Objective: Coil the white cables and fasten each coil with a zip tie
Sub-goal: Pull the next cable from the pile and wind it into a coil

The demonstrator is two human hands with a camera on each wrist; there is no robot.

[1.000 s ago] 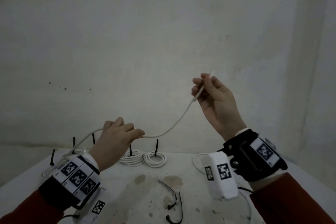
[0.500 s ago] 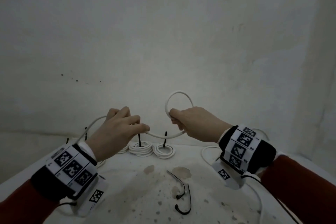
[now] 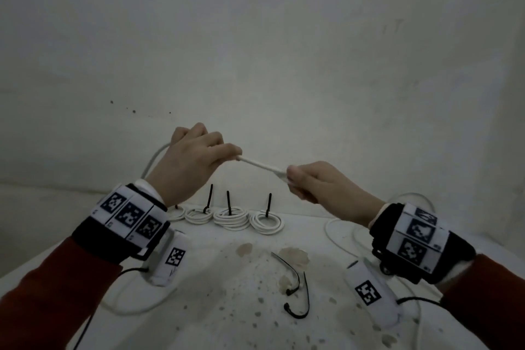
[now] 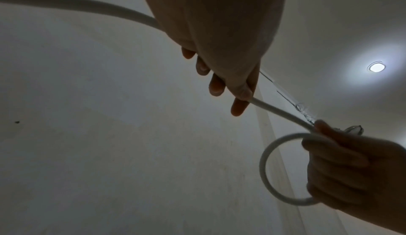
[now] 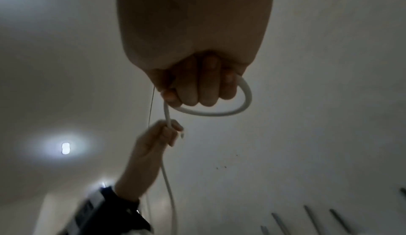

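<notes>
A white cable (image 3: 260, 164) runs taut between my two hands above the table. My left hand (image 3: 196, 159) pinches it between thumb and forefinger, and the rest trails down behind the wrist (image 3: 153, 159). My right hand (image 3: 312, 182) grips one small loop of the same cable (image 4: 266, 169), which the right wrist view shows curling under the fingers (image 5: 219, 113). Several tied white coils (image 3: 231, 217) with black zip ties (image 3: 228, 202) standing up lie in a row at the table's far edge. Two loose black zip ties (image 3: 295, 287) lie on the table in front.
The white table (image 3: 227, 307) is speckled and stained. More loose white cable (image 3: 335, 236) lies at the right and at the left front (image 3: 127, 307). A bare wall (image 3: 255, 51) stands right behind the table.
The right hand brought the cable end down and formed a loop, then turned it under the fingers. Both hands have risen, and the stretch between them is now straight and taut.
</notes>
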